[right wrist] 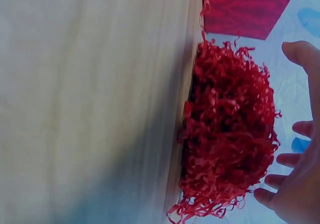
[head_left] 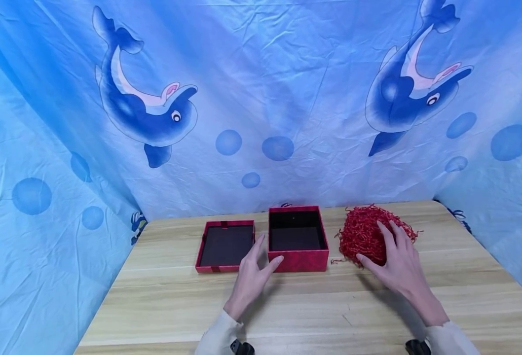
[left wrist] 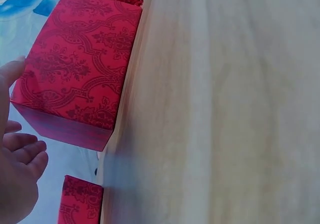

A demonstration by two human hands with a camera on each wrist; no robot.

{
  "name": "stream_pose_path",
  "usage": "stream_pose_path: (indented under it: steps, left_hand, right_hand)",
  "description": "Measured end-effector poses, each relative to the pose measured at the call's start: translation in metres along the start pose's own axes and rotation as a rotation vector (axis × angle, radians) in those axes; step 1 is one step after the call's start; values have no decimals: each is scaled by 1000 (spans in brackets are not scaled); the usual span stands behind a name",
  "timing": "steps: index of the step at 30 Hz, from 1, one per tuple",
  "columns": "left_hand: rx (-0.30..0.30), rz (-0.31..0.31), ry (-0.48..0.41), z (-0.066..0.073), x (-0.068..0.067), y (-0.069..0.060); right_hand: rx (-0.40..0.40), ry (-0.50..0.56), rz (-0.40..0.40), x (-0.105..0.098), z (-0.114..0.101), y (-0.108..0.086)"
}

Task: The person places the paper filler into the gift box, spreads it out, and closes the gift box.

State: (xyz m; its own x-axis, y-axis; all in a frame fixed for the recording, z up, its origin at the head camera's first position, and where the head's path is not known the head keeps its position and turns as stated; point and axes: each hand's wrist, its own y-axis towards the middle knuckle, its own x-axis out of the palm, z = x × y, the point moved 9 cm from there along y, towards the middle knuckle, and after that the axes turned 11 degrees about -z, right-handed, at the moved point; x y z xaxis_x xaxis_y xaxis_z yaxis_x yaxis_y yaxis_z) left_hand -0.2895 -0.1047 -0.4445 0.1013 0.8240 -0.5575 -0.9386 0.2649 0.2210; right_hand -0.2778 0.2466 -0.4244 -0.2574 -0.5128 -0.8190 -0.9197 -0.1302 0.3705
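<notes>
A red patterned box [head_left: 298,261] with a black inside stands uncovered in the middle of the table. My left hand [head_left: 253,278] is at its near left corner, thumb and fingers spread and holding nothing; in the left wrist view the thumb comes close to the box [left wrist: 80,58], and I cannot tell if it touches. To the right lies a heap of red shredded paper [head_left: 360,234]. Over its near right side my right hand [head_left: 398,264] hovers with fingers apart. In the right wrist view those fingers surround the shredded paper [right wrist: 227,129] without gripping it.
The box lid [head_left: 225,244] lies inside up, left of the box, its black lining showing. Loose paper strands lie between box and heap. A blue cloth with printed dolphins [head_left: 261,98] hangs behind the wooden table [head_left: 314,310].
</notes>
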Motion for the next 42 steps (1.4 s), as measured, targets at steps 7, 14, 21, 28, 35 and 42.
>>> stream_pose_path:
  steps: [7,14,21,28,35,42]
  left_hand:
    - [-9,9,-27,-5,0,7]
    - [0,-4,-68,-8,3,10]
    - [47,-20,-112,-7,5,12]
    - [77,-10,-85,-5,6,13]
    - [52,-11,-89,-8,5,13]
    - [48,-13,-90,-8,5,14]
  right_hand:
    - [16,27,57,-4,9,18]
    - [50,10,-10,4,19,34]
    - [93,6,-81,12,33,41]
    - [160,34,-190,23,46,40]
    - [190,57,-246,36,51,32]
    - [198,59,-235,35,55,28]
